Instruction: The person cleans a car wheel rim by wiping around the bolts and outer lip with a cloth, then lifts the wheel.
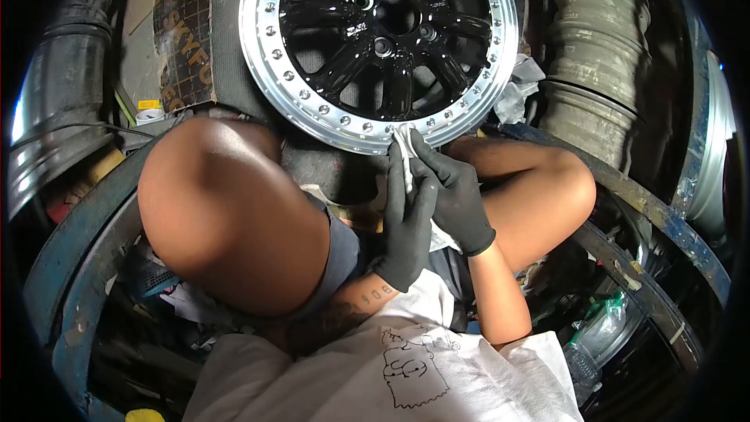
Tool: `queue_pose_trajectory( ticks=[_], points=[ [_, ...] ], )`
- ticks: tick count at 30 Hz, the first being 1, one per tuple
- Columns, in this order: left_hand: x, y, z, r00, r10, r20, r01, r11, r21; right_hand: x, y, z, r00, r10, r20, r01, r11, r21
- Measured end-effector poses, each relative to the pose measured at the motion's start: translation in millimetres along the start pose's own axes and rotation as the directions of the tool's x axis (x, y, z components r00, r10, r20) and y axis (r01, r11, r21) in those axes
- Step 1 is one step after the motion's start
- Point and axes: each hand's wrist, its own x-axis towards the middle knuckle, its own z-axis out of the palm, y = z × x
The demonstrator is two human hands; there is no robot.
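Observation:
A car wheel (341,59) with glossy black spokes and a polished silver rim lies in front of my knees. Bolts sit all around its rim. Both my hands wear dark grey gloves and meet at the rim's near edge. Between the fingers of my left hand (408,223) and my right hand (459,199) is a bunched white cloth (404,144), its upper end against the rim. More white material shows below the hands, partly hidden by them.
Stacked bare wheel rims (594,55) stand at the right, with more metal rims (66,86) at the left. Printed cardboard (185,39) lies left of the wheel. A crumpled whitish cloth or plastic (519,90) is at its right. Blue metal frame bars (66,289) curve around my seat.

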Motion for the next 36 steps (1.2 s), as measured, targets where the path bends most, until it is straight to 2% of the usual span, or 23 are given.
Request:
queue_pose_trajectory(
  ticks=[2,4,8,11,13,15,20,24,27,28,32,35,36],
  points=[
    [2,-15,-2,0.997,0.065,-0.028,-0.064,0.998,0.018,4,8,-1,1.0,-0.022,0.017,0.021,0.999,0.043],
    [1,6,1,0.999,-0.035,-0.001,0.035,0.999,0.033,7,8,-2,0.999,-0.001,0.043,-0.005,0.991,0.137],
    [1,0,2,1.0,0.017,-0.009,-0.017,1.0,0.011,5,9,-7,0.995,0.069,0.068,-0.073,0.995,0.067],
    [1,3,4,0.999,-0.044,-0.03,0.043,0.999,-0.026,7,7,-6,0.997,0.033,0.066,-0.038,0.997,0.071],
    [0,-6,3,0.999,-0.021,-0.026,0.021,1.0,-0.015,5,15,-4,0.999,-0.045,0.027,0.044,0.998,0.047],
    [1,-8,2,0.999,-0.003,-0.039,0.003,1.0,-0.011,8,14,-4,0.998,-0.056,0.041,0.055,0.998,0.034],
    [-2,-6,4,1.0,-0.017,-0.026,0.017,1.0,-0.003,6,2,-11,0.995,0.06,0.085,-0.062,0.998,0.03],
    [-3,-2,5,0.997,-0.068,-0.04,0.066,0.997,-0.045,5,11,-11,0.997,-0.036,0.074,0.033,0.999,0.04],
    [-1,-7,1,1.0,-0.002,-0.017,0.002,1.0,0.007,3,13,-6,0.998,-0.06,0.031,0.059,0.998,0.033],
    [2,-7,-1,1.0,-0.001,-0.004,0.001,1.0,-0.004,3,8,-3,1.0,0.0,0.024,-0.002,0.997,0.083],
    [3,-3,1,0.999,0.034,-0.006,-0.034,0.999,0.003,8,3,-6,0.998,0.016,0.053,-0.017,1.0,0.025],
    [0,-13,3,0.996,0.043,-0.077,-0.043,0.999,-0.003,6,5,-5,0.993,-0.117,0.004,0.117,0.991,-0.07],
    [0,-5,2,1.0,0.03,-0.006,-0.029,0.999,0.029,6,4,-2,0.988,-0.155,-0.024,0.152,0.984,-0.097]
  ],
)
